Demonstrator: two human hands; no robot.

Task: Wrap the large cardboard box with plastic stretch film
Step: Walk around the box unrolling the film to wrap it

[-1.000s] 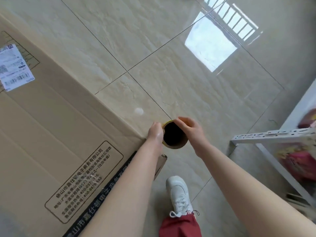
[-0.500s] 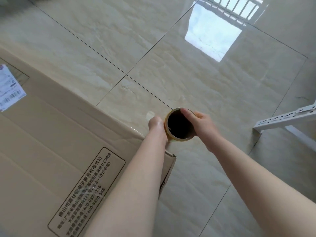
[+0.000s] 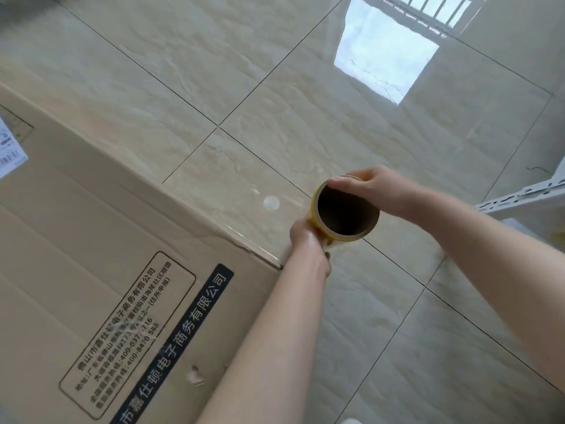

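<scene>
**Both hands on the roll, just off the box corner**

I am holding the stretch film roll (image 3: pixel 345 214) upright in both hands, looking straight down into its dark cardboard core, with a yellowish rim showing round the opening. My left hand (image 3: pixel 305 237) is gripping the roll from the side nearest the box, fingers curled round the outside and one dark fingernail peeking out underneath. My right hand (image 3: pixel 371 191) is clasping the far side, with the thumb lying across the top rim and the fingers wrapped behind, out of sight.

The roll is hanging above the floor (image 3: pixel 305 87), just beside the near corner of the large cardboard box (image 3: pixel 76 255) — my left wrist is crossing right over that corner. The box is filling the lower left of the view. A glossy band of clear film (image 3: pixel 235 234) is catching the light along the box's long edge and running up to the corner by my left hand.

On the box face, a framed panel of printed text (image 3: pixel 128 332) is sitting beside a dark blue strip (image 3: pixel 183 341) with white characters, and a white shipping label (image 3: pixel 9 151) is showing at the far left edge.

The floor is glossy beige tile with dark grout lines, and a barred window's reflection (image 3: pixel 385 59) is shining on it. Part of a white metal rack (image 3: pixel 519 197) is reaching in from the right.
</scene>
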